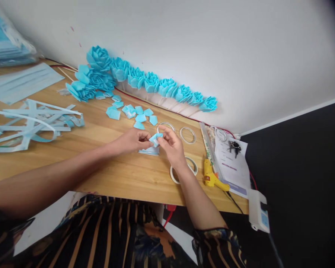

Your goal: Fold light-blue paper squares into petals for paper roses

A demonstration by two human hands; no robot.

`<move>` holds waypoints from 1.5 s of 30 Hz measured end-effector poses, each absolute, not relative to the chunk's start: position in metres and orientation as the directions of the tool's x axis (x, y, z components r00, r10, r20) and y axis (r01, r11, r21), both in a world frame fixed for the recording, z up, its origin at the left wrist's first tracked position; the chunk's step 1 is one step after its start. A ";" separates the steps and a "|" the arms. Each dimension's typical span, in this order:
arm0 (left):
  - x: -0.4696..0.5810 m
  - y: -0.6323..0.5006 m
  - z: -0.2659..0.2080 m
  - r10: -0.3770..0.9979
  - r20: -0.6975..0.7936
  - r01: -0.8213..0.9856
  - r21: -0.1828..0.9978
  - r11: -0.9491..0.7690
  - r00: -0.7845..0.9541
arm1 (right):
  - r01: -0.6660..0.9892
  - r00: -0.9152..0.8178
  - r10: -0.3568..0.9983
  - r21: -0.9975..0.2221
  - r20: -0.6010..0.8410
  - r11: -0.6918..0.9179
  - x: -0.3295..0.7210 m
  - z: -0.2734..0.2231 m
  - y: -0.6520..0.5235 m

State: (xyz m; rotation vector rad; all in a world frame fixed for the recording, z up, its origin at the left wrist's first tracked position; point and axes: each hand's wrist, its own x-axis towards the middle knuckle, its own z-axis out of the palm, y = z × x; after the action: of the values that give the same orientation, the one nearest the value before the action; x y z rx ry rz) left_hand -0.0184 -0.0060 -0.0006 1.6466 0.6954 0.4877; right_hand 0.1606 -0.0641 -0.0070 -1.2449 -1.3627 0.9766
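A small folded piece of light blue fabric (156, 138) is pinched between my two hands above the table. The fingertips of my left hand (134, 141) grip its left edge. On its other side, my right hand (171, 144) holds it between thumb and fingers. Beneath my hands lies a flat pale blue rectangle of fabric (150, 151), partly covered. Just beyond them, several cut blue petal pieces (140, 118) are scattered on the wood. Blue fabric flowers (151, 82) on thin sticks lean in a row along the wall, with more bunched at the left (99, 80).
Tape rolls (195, 137) lie around my right hand. Farther right are a yellow glue gun (210, 176), a ruler-like strip (212, 154), papers (230, 167) and keys (235, 147). Leftward are fabric strips (35, 123), a flat mask (24, 82) and a bagged stack of masks (8, 41).
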 end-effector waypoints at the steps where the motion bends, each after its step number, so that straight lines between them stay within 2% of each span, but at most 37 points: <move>1: -0.018 -0.006 0.000 0.673 -0.061 0.177 0.979 -0.105 0.737 | 0.167 0.017 0.989 -0.976 0.148 0.143 0.160 -0.007 -0.064; 12: -0.018 -0.004 -0.007 0.636 -0.052 0.128 0.989 -0.074 0.770 | 0.225 0.098 0.981 -0.964 0.165 0.140 0.161 -0.008 -0.064; 18: -0.020 -0.006 0.000 0.686 -0.054 0.149 0.985 -0.081 0.725 | 0.246 0.083 0.983 -0.959 0.165 0.141 0.162 -0.010 -0.066; 24: -0.020 -0.007 0.008 0.741 -0.091 0.162 0.986 -0.025 0.665 | 0.197 0.143 0.975 -0.970 0.169 0.140 0.162 -0.007 -0.065; 29: -0.021 -0.006 0.009 0.746 -0.073 0.160 0.986 -0.045 0.661 | 0.113 0.184 0.970 -0.983 0.161 0.142 0.162 -0.008 -0.063; 41: -0.019 -0.007 0.007 0.747 -0.095 0.176 0.984 -0.030 0.658 | 0.189 0.196 0.963 -0.971 0.185 0.148 0.161 -0.007 -0.064; 45: -0.019 -0.006 0.005 0.739 -0.089 0.186 0.981 -0.050 0.668 | 0.150 0.123 0.975 -0.975 0.183 0.164 0.160 -0.007 -0.064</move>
State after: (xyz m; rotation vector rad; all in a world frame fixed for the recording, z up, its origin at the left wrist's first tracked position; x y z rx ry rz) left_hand -0.0189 -0.0064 0.0051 1.5918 0.7802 0.5325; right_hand 0.1601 -0.0640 -0.0072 -1.2387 -1.2845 0.9106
